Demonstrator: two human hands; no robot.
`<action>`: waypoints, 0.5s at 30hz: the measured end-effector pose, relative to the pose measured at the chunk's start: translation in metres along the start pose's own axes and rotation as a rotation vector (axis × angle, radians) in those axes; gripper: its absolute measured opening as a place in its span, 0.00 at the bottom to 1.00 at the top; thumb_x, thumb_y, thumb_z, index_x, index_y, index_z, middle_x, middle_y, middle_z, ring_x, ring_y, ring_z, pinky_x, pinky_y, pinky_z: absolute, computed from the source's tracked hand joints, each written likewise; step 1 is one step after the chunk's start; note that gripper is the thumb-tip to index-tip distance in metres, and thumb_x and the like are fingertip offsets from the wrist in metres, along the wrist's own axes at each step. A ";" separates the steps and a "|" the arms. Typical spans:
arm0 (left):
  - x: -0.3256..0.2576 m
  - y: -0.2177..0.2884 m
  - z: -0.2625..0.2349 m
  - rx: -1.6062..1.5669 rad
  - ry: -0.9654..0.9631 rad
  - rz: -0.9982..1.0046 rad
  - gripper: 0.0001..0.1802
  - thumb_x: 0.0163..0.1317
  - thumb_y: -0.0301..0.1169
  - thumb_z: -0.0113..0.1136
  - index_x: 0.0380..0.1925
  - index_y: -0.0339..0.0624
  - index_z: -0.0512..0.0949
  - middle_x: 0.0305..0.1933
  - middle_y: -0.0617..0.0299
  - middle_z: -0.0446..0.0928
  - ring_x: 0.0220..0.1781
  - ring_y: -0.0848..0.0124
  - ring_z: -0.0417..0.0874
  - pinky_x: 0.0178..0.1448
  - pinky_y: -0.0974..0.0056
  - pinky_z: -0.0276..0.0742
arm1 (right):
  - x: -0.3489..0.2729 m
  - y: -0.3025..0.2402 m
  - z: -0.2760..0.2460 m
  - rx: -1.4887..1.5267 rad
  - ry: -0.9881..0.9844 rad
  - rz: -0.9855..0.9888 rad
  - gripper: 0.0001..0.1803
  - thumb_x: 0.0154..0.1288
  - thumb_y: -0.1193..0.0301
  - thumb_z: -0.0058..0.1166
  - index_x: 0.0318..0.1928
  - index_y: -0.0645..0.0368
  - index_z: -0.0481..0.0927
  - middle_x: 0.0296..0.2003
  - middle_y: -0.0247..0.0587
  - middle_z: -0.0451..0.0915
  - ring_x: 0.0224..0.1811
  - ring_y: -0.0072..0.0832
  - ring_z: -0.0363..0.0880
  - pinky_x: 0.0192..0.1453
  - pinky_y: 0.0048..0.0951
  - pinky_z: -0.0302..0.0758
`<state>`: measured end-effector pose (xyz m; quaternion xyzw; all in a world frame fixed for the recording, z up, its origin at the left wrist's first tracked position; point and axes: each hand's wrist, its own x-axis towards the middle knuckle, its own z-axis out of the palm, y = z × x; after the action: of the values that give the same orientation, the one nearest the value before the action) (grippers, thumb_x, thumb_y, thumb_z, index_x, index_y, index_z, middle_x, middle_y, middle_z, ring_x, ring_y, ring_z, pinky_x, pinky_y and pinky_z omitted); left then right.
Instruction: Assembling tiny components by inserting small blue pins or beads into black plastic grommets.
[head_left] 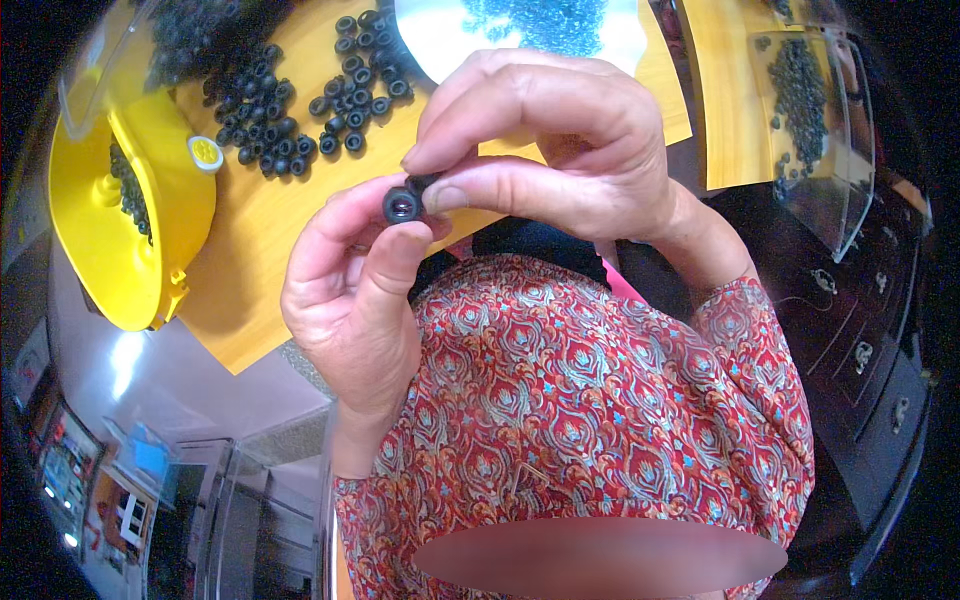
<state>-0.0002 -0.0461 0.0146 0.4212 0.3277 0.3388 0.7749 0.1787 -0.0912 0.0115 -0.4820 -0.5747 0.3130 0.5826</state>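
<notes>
The left hand (350,295) grasps a small black ring (402,207) between thumb and forefinger, held up over the near edge of the yellow table (245,235), while the right hand (590,150) pinches a dark piece (421,184) against its far right side — whether separate or part of it, I cannot tell. With only fingertips on so small and round a thing, a slack or uneven squeeze could let it slip and drop past the near edge. The ring's round opening faces up toward the head; the hole's axis runs roughly along the line of sight, and no long axis shows.
</notes>
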 end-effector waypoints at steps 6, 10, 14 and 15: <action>0.001 0.000 -0.002 -0.179 -0.012 -0.130 0.17 0.58 0.20 0.59 0.49 0.28 0.73 0.43 0.53 0.79 0.39 0.67 0.82 0.45 0.64 0.80 | 0.000 -0.001 0.001 0.009 -0.034 -0.010 0.11 0.49 0.82 0.63 0.36 0.65 0.82 0.31 0.42 0.80 0.33 0.32 0.80 0.38 0.28 0.75; 0.002 0.001 -0.004 -0.268 -0.045 -0.220 0.18 0.60 0.21 0.57 0.51 0.28 0.72 0.46 0.51 0.78 0.41 0.66 0.81 0.44 0.62 0.80 | -0.002 0.000 0.001 -0.021 -0.021 -0.053 0.11 0.49 0.82 0.64 0.36 0.64 0.82 0.31 0.42 0.80 0.33 0.31 0.80 0.36 0.27 0.75; 0.001 0.003 -0.002 -0.303 -0.019 -0.225 0.17 0.61 0.21 0.56 0.51 0.28 0.72 0.46 0.50 0.78 0.41 0.66 0.81 0.44 0.62 0.80 | -0.003 -0.001 0.001 -0.033 -0.028 -0.083 0.11 0.49 0.81 0.64 0.37 0.64 0.82 0.31 0.42 0.80 0.33 0.31 0.80 0.35 0.26 0.75; 0.001 0.003 -0.002 -0.328 -0.039 -0.226 0.17 0.62 0.21 0.55 0.51 0.28 0.72 0.47 0.50 0.78 0.41 0.66 0.81 0.45 0.61 0.80 | -0.003 -0.001 0.001 -0.038 -0.035 -0.086 0.11 0.49 0.80 0.64 0.37 0.64 0.82 0.31 0.42 0.80 0.33 0.31 0.80 0.34 0.26 0.75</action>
<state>-0.0022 -0.0434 0.0160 0.2561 0.2981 0.2901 0.8726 0.1776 -0.0937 0.0111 -0.4623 -0.6110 0.2850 0.5759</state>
